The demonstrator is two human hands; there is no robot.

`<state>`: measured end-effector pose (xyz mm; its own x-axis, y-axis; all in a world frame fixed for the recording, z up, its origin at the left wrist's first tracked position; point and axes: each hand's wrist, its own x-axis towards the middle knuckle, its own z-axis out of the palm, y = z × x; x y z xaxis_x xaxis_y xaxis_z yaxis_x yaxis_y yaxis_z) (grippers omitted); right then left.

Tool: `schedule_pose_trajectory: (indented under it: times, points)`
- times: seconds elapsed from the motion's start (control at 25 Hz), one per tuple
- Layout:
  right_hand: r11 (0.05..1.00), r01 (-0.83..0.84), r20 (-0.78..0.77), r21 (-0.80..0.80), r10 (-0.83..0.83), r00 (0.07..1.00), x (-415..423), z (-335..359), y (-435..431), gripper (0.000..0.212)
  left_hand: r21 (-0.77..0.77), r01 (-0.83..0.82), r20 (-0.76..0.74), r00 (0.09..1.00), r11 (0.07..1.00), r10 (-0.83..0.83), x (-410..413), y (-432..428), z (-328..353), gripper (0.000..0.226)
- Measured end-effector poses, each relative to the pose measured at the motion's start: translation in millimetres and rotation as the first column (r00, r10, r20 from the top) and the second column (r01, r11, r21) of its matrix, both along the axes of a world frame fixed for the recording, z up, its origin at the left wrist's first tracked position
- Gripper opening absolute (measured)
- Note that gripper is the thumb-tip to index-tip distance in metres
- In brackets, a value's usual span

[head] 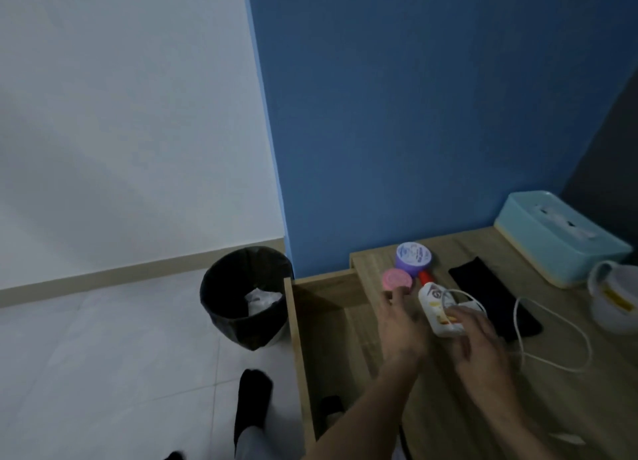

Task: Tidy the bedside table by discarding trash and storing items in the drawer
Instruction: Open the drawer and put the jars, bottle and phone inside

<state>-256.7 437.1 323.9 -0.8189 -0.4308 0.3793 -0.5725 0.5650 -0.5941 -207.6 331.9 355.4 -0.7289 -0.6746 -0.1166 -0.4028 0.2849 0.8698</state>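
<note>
The pink jar [397,279] is being touched by the open left hand [400,325], just beyond its fingertips; the white tube [435,307], pointing away, is being covered by the loosely open right hand [480,342].

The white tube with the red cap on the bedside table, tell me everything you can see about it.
The white tube looks like soft plastic, with a red cap pointing toward the wall and a printed label too blurred to read. It lies flat on the wooden table beside the pink jar. A white cable crosses it, and the right hand reaches its near end.
</note>
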Motion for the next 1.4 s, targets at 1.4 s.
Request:
schedule_pose_trajectory:
  times: [1.4]
  points:
    - [0.935,-0.229,0.448,0.271,0.088,0.889,56,0,-110,0.067,0.108,-0.162,0.31,0.943,0.981,0.122,60,-72,-101,0.066]
